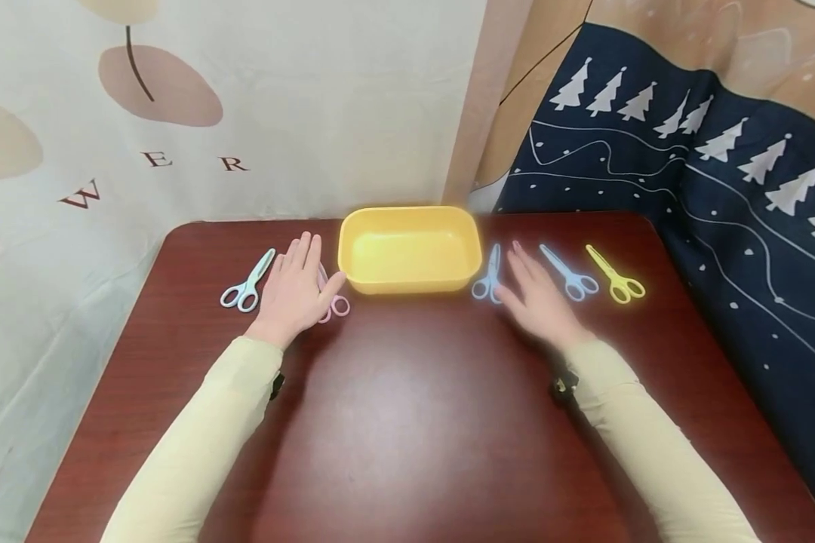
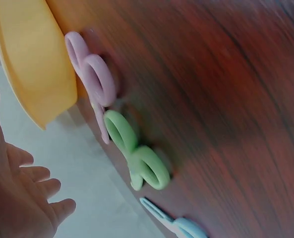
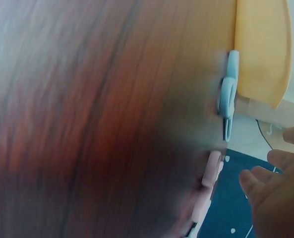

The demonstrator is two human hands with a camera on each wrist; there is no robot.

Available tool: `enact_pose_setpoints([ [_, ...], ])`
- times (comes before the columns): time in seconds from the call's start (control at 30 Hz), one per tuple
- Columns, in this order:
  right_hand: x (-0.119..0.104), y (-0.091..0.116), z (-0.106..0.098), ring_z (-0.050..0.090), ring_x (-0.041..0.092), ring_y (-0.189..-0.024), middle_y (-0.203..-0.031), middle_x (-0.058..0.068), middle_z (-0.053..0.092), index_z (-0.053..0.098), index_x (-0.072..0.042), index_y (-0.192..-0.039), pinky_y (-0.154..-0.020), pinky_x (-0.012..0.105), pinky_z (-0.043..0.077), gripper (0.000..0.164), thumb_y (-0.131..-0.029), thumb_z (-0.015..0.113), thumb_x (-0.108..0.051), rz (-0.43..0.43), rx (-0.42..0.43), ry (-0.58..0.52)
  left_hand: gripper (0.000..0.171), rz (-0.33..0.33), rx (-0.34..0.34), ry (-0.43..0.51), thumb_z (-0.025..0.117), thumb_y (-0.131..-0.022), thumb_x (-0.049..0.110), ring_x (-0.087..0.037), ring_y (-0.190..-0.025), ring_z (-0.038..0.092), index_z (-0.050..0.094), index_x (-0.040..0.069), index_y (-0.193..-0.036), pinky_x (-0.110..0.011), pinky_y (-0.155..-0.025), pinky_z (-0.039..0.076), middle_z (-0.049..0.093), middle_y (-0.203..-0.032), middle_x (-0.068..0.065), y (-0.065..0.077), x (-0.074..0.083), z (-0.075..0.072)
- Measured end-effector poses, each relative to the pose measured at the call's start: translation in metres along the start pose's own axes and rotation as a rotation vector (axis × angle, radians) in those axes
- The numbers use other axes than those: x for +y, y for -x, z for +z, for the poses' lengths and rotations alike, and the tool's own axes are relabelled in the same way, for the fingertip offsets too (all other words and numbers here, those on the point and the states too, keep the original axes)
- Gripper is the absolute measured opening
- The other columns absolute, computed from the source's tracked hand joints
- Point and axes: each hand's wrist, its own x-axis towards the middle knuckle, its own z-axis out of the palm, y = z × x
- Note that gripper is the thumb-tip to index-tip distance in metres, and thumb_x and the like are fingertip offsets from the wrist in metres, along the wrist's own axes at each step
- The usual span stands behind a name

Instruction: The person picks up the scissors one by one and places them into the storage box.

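My left hand (image 1: pixel 292 290) is held palm down with straight fingers over the left side of the table, empty. Partly covered by it are pink scissors (image 1: pixel 340 305). Green scissors (image 2: pixel 132 153) lie beside the pink ones in the left wrist view, hidden under the hand in the head view. Farther left are pale blue scissors (image 1: pixel 247 290). My right hand (image 1: pixel 539 298), fingers extended and empty, hovers between blue scissors (image 1: pixel 492 275) and another blue pair of scissors (image 1: pixel 570 277). Pinkish handles (image 3: pixel 211 169) show below it in the right wrist view.
A yellow plastic bin (image 1: pixel 410 286) stands at the table's back edge, between the hands. Yellow scissors (image 1: pixel 621 286) lie at the far right of the dark red wooden table (image 1: pixel 407 422). Behind hang a pale printed cloth (image 1: pixel 299 113) and a navy tree-patterned cloth (image 1: pixel 652 151).
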Motion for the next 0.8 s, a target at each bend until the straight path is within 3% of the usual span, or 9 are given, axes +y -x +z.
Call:
enact_pose_setpoints([
  [0.23, -0.005, 0.003, 0.006, 0.012, 0.032, -0.159, -0.173, 0.002, 0.008, 0.021, -0.014, -0.166, -0.126, 0.063, 0.016, 0.074, -0.105, 0.057, -0.040, 0.006, 0.015, -0.087, 0.088, -0.021, -0.028, 0.051, 0.039, -0.105, 0.059, -0.036, -0.158, 0.013, 0.015, -0.001, -0.164, -0.054, -0.129, 0.015, 0.016, -0.170, -0.022, -0.004, 0.009, 0.005],
  [0.53, -0.007, 0.001, 0.013, 0.010, 0.032, -0.160, -0.173, 0.006, 0.017, 0.034, -0.016, -0.163, -0.125, 0.065, 0.017, 0.068, -0.104, 0.059, -0.040, 0.046, 0.042, -0.164, 0.092, -0.069, -0.031, 0.160, 0.042, -0.102, 0.063, -0.037, -0.157, 0.019, 0.014, 0.001, -0.165, -0.057, -0.125, 0.025, 0.017, -0.171, -0.020, -0.005, 0.015, 0.008],
  [0.8, -0.010, -0.001, 0.018, 0.011, 0.033, -0.160, -0.173, 0.007, 0.018, 0.044, -0.017, -0.158, -0.123, 0.066, 0.022, 0.065, -0.101, 0.064, -0.041, 0.061, 0.074, -0.185, 0.098, -0.109, -0.040, 0.280, 0.051, -0.098, 0.064, -0.034, -0.158, 0.018, 0.014, 0.003, -0.165, -0.054, -0.127, 0.023, 0.019, -0.171, -0.018, -0.009, 0.017, 0.014],
])
